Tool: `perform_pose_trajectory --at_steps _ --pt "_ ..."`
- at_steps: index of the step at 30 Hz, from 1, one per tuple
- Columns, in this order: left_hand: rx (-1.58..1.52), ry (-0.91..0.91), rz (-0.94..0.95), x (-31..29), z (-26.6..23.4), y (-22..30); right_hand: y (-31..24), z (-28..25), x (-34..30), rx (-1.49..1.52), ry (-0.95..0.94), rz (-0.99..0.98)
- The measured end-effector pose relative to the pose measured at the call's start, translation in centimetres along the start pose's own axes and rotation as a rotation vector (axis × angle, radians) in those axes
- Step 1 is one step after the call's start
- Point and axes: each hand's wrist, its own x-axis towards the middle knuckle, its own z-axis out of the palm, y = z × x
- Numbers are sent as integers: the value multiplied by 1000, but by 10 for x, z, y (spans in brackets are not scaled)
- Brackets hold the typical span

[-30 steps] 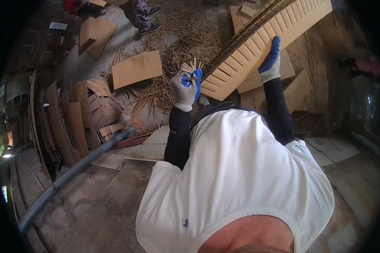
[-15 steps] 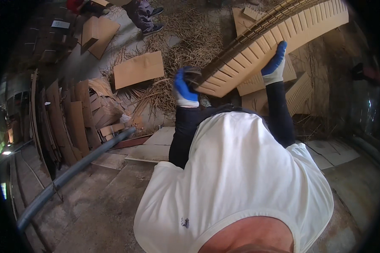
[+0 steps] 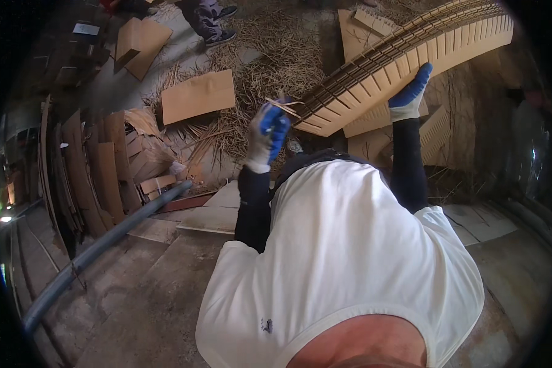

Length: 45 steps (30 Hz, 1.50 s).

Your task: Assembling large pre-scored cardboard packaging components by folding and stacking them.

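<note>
My right hand (image 3: 412, 95), in a blue-and-white glove, is closed on the near edge of a long stack of slotted cardboard sheets (image 3: 380, 84). The stack slants from the middle of the view up to the far right, its slot cuts along the edge and a dark, ribbed far side showing. At its near-left end my left hand (image 3: 268, 136), gloved alike, is closed with the fingers curled. Thin cardboard strips (image 3: 283, 107) stick out from these fingers toward the stack's end. How the fingertips grip them is partly hidden.
A thick heap of thin cardboard scraps (image 3: 276, 67) covers the floor ahead. A flat cardboard piece (image 3: 198, 96) lies on its left. Upright cardboard sheets (image 3: 86, 172) and a grey pipe (image 3: 104, 254) are at left. Another person's legs (image 3: 205, 21) stand at the far side.
My left hand has pulled back from the stack's end and turned, with thin strips now showing in it. The stack and my right hand have shifted slightly to the right.
</note>
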Motion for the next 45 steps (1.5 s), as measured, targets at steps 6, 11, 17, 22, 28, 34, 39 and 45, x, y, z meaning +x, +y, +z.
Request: perform_pose_trajectory --at_steps 6,11,17,22,28,34,39,45 --pt "243 -31 177 11 14 0 -1 -1 -4 -62 16 8" --pt "432 -162 363 18 5 12 -3 1 -12 -39 5 88" --pt "-105 269 -22 3 6 -68 4 6 -8 -51 39 19" --pt "-711 572 -185 10 -30 -28 3 -9 -7 -62 35 4" --pt "-344 689 -152 4 -81 -61 6 6 -8 -2 26 -10" --pt "-181 320 -644 -1 -102 -66 13 4 -10 32 48 -85" --pt "205 262 -228 2 -114 -97 4 -8 -16 127 86 -109" --pt "-257 175 -268 9 -91 -100 -11 -2 -46 56 282 -44"
